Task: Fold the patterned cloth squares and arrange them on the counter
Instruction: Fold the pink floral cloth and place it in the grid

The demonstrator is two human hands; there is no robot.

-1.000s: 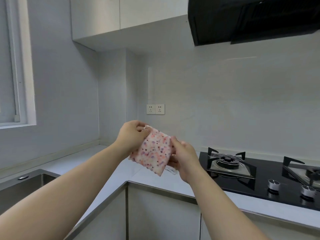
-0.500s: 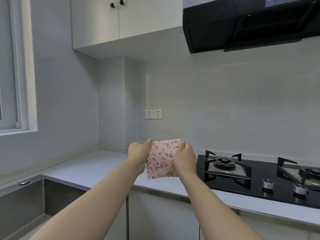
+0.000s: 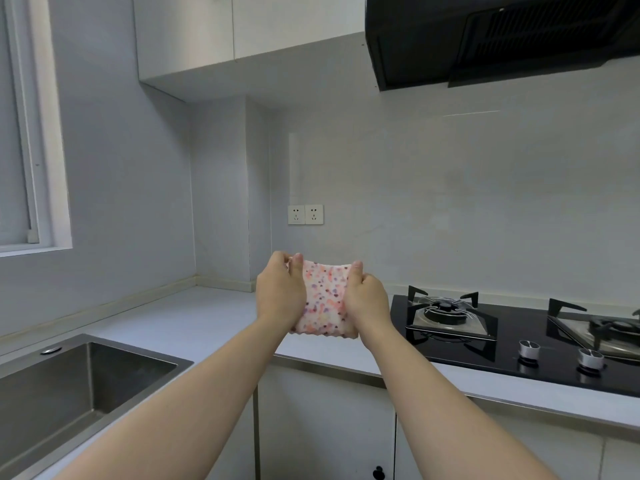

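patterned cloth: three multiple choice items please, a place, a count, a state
1. Where is the patterned cloth? A in a drawer; B held up between left hand and right hand; C draped on a hook.
2. How many knobs show on the hob? A two; B five; C none.
3. What is the left hand doing? A resting flat; B gripping the cloth's edge; C hanging idle.
Answers: B, both hands hold its sides; A, two silver knobs at the hob's front; B, its fingers curl round the cloth.
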